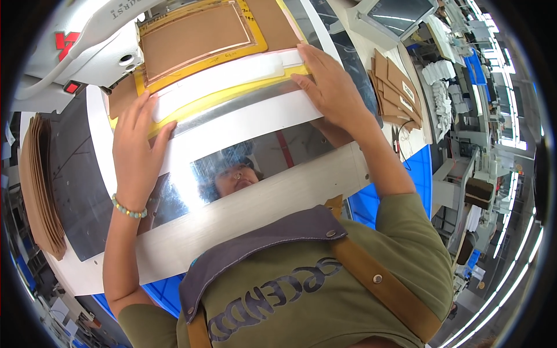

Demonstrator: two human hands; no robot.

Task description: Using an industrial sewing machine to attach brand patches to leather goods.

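A flat sewing template (pixel 259 35) with a yellow border lies at the far middle, a brown panel showing inside it. Along its near side runs a white strip (pixel 191 98) edged in yellow. My left hand (pixel 136 145) rests at the strip's left end, fingers stretched forward and thumb apart. At the right end, my right hand (pixel 333 87) lies with its fingertips and spread thumb on top. Neither hand shows a closed grip. Under my palms is a white sheet (pixel 249 124) over a shiny metal plate (pixel 272 151). The undersides of the fingers are hidden.
A white machine head (pixel 98 64) overhangs the far left. Stacked brown panels stand at the left edge (pixel 40 185), and more brown pieces (pixel 397 87) lie at the right beside red-handled snips (pixel 396 139). A screen (pixel 400 14) stands at the far right, and a blue bin (pixel 420 180) below.
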